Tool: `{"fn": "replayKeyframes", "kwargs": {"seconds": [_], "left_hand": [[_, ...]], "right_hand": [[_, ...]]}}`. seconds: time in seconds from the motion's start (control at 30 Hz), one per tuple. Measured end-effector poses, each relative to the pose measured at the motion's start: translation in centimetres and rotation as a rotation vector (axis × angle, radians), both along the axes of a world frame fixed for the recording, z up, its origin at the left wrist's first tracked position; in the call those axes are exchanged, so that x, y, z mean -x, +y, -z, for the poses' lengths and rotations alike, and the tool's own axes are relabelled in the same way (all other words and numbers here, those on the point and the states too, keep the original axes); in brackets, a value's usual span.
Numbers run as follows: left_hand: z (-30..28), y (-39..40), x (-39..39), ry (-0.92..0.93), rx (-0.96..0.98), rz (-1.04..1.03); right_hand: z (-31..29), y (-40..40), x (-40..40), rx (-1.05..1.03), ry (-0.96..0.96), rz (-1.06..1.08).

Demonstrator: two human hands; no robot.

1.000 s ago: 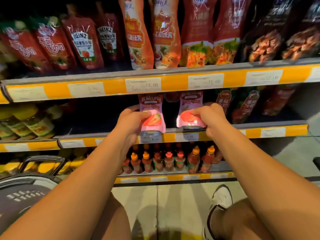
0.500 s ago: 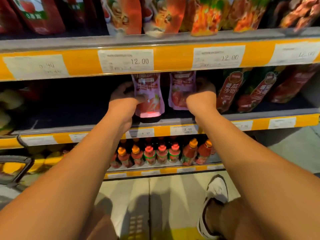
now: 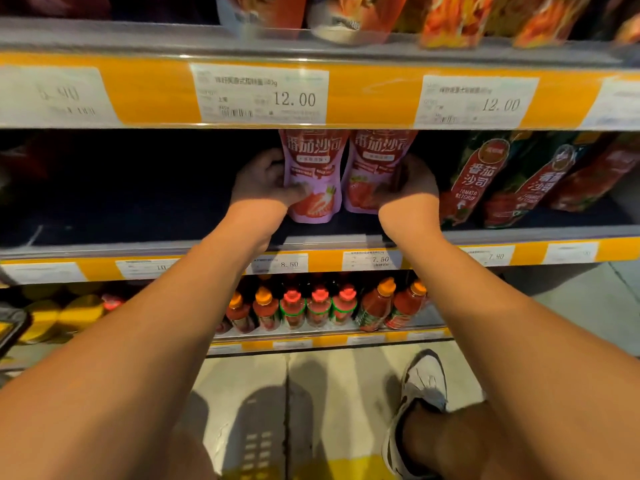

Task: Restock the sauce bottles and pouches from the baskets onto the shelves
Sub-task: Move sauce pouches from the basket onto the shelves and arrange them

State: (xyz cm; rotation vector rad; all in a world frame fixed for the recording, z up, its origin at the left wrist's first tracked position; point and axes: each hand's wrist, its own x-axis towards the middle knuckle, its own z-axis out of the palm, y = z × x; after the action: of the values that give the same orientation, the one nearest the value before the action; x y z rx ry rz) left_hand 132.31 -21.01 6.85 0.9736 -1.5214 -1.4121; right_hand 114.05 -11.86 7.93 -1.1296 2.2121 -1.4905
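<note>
Two pink ketchup pouches stand upright side by side on the middle shelf. My left hand grips the left pouch by its left edge. My right hand grips the right pouch by its right edge. Both pouches sit well back from the shelf lip, their tops hidden behind the yellow price rail above. A basket handle shows at the far left edge.
Dark red-and-green ketchup pouches lean just right of my right hand. The middle shelf left of my left hand is dark. Small sauce bottles line the lower shelf. Orange pouches stand on the upper shelf. My shoe rests on the floor.
Both hands have pushed the two pink pouches from the shelf's front edge deeper onto the middle shelf. The view has moved closer and lower.
</note>
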Motion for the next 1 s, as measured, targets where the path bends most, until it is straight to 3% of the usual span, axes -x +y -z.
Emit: {"fn": "replayKeyframes", "kwargs": {"seconds": [0.13, 0.23, 0.33, 0.47, 0.67, 1.0], "left_hand": [[0.5, -0.6, -0.4, -0.076, 0.057, 0.053], [0.6, -0.6, -0.8, -0.184, 0.14, 0.036], [0.3, -0.6, -1.4, -0.289, 0.19, 0.023], [0.6, -0.7, -1.9, -0.473, 0.28, 0.043], [1.3, -1.1, -1.3, -0.556, 0.36, 0.024], [2.0, -3.1, 1.8, -0.491, 0.378, -0.059]], "right_hand": [[-0.4, 0.2, 0.3, -0.254, 0.359, 0.031], [-1.1, 0.5, 0.1, -0.366, 0.463, 0.033], [-1.5, 0.7, -0.1, -0.361, 0.383, 0.031], [-1.3, 0.3, -0.9, -0.293, 0.111, 0.044], [0.0, -1.0, -1.0, -0.21, -0.168, 0.084], [0.6, -3.6, 1.7, -0.22, -0.034, 0.164]]}}
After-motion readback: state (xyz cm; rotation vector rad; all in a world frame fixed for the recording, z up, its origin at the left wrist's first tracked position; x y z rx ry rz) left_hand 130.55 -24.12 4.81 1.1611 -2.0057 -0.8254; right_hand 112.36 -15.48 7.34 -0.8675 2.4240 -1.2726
